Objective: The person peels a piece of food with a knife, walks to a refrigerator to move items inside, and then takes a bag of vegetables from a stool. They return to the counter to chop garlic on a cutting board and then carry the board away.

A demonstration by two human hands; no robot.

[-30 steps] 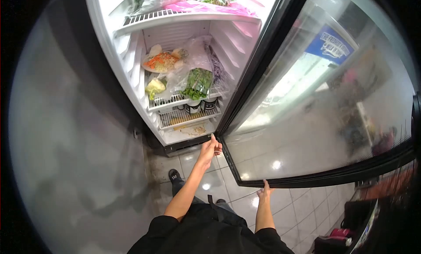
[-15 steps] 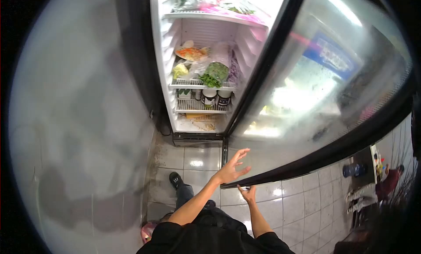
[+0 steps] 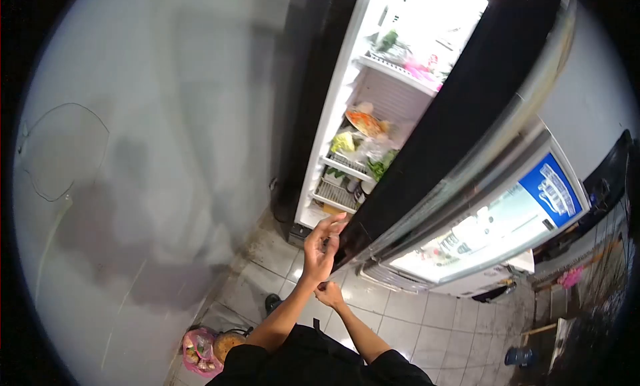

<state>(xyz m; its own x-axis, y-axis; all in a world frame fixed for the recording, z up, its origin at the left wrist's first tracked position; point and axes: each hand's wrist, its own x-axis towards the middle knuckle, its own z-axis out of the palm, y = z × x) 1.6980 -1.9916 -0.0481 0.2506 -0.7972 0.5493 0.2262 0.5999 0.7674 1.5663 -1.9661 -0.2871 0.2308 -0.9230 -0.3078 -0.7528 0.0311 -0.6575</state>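
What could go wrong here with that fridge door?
The left hand appears near the gap between the fridge door and fridge, so it might get pinched if the door swings shut. The pink bag on the floor could trip someone stepping back.

Fridge door (image 3: 460,129): black; shelf (image 3: 399,77): white; shredded food (image 3: 365,123): orange; lettuce (image 3: 343,143): pale yellow-green; leafy greens (image 3: 382,167): deeper green; sign (image 3: 551,190): blue and white; wall (image 3: 220,153): grey, mottled darker in patches; floor tiles (image 3: 401,331): pale grey, darker-lined grid; shirt (image 3: 320,366): black; bag (image 3: 192,361): pink; jug (image 3: 519,357): blue.
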